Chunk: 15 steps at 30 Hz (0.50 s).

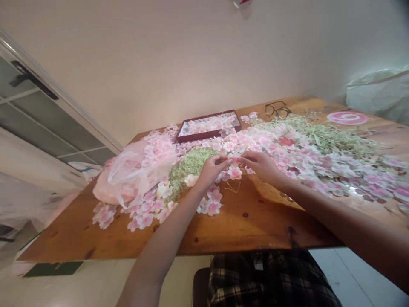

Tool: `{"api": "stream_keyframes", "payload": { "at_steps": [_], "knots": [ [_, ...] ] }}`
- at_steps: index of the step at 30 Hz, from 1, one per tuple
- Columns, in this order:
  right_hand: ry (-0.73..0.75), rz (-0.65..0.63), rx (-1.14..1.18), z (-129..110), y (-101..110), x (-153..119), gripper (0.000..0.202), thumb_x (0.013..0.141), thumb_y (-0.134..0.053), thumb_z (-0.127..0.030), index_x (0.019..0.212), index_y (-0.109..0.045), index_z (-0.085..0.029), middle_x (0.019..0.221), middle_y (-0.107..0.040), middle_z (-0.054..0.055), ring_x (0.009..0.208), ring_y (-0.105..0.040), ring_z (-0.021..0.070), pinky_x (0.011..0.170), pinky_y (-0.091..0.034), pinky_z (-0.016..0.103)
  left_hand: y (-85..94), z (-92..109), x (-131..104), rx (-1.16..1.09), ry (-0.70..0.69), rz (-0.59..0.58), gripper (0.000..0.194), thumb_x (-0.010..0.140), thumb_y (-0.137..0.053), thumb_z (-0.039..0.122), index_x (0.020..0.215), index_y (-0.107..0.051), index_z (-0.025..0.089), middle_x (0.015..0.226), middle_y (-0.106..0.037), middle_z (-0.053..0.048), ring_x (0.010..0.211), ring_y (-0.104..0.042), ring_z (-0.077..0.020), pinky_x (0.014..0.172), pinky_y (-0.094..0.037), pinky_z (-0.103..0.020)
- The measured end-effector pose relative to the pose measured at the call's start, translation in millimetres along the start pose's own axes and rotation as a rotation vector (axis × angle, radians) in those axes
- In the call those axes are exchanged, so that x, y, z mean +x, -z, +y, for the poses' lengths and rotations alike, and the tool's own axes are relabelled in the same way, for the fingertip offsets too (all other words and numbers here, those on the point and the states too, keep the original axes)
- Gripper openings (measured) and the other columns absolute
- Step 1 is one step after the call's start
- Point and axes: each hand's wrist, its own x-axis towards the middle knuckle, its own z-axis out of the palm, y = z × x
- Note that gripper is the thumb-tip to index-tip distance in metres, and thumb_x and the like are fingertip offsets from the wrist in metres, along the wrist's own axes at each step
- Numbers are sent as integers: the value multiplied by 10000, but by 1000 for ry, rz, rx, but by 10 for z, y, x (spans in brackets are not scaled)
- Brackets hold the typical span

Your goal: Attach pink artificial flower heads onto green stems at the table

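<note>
Over the middle of the wooden table [220,234], my left hand [212,169] and my right hand [260,166] meet fingertip to fingertip. Pinched between them is a small pink artificial flower [235,159], partly covered by my fingers. Another pink-and-white flower [234,172] lies just below my fingertips. A heap of loose pink flowers [306,164] spreads right of my hands. Left of my left hand is a mound of pale green stems [191,164]. Thin loose stems [232,187] lie on the wood below my hands.
A dark red tray [204,136] of flowers stands near the wall. A pink plastic bag [128,175] with flowers is at the left. More green stems [329,136], eyeglasses [277,111] and a round pink disc [347,118] are on the right. A white sack [380,94] stands beyond.
</note>
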Motion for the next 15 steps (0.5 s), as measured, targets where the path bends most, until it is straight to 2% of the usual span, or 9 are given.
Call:
{"api": "stream_keyframes", "payload": {
  "at_steps": [7, 11, 15],
  "knots": [
    [-39, -27, -30, 38, -4, -2, 309, 798, -378, -350, 651, -557, -145, 631, -572, 26, 598, -500, 123, 549, -353, 226, 57, -67, 45, 21, -23, 40, 288, 623, -563, 401, 759, -581, 148, 744, -598, -46, 692, -541, -138, 636, -401, -258],
    [31, -39, -186, 122, -40, 115, 251, 784, -410, -321, 751, -593, -152, 750, -612, 42, 665, -533, 138, 586, -371, 229, 251, -169, 158, 24, -45, 177, 292, 613, -567, 396, 763, -588, 147, 761, -595, -45, 710, -541, -139, 657, -404, -261],
    [181, -160, -418, 82, -232, 371, 179, 753, -458, -250, 821, -609, -182, 817, -617, 35, 696, -537, 139, 621, -372, 226, 478, -233, 264, -98, -83, 334, 249, 596, -581, 362, 707, -570, 139, 692, -562, -16, 662, -529, -106, 688, -412, -252]
  ]
}}
